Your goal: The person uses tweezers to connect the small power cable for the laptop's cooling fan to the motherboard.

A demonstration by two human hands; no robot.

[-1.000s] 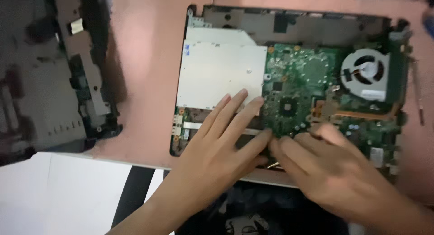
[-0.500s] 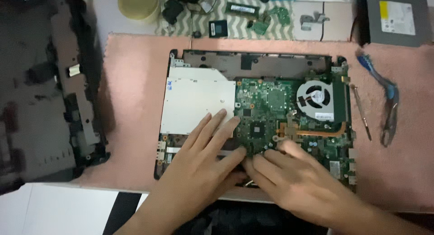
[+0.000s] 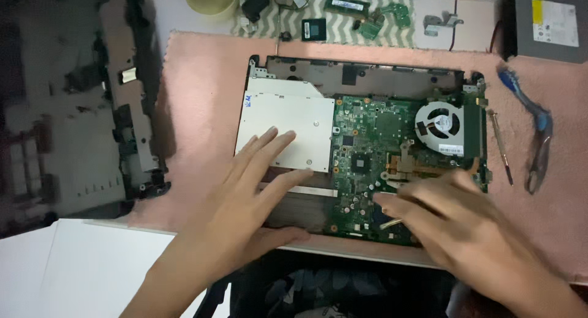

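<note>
Two hands on an opened laptop base [image 3: 361,73] lying on a pink mat [image 3: 202,97]

Left hand [image 3: 251,202] lies flat, fingers spread apart, over the silver drive cover [image 3: 288,119]; right hand [image 3: 453,223] reaches in from the lower right, its grip pinched together on a thin tool [image 3: 392,222] over the green motherboard [image 3: 373,140], near the fan [image 3: 438,125]

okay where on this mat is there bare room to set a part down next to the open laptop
The widest bare patch of pink mat lies between the laptop base and the detached black cover. A narrower strip runs right of the screwdriver and pliers. The patterned strip above is crowded with small parts. Both hands, left hand and right hand, cover the board's near edge.
</note>
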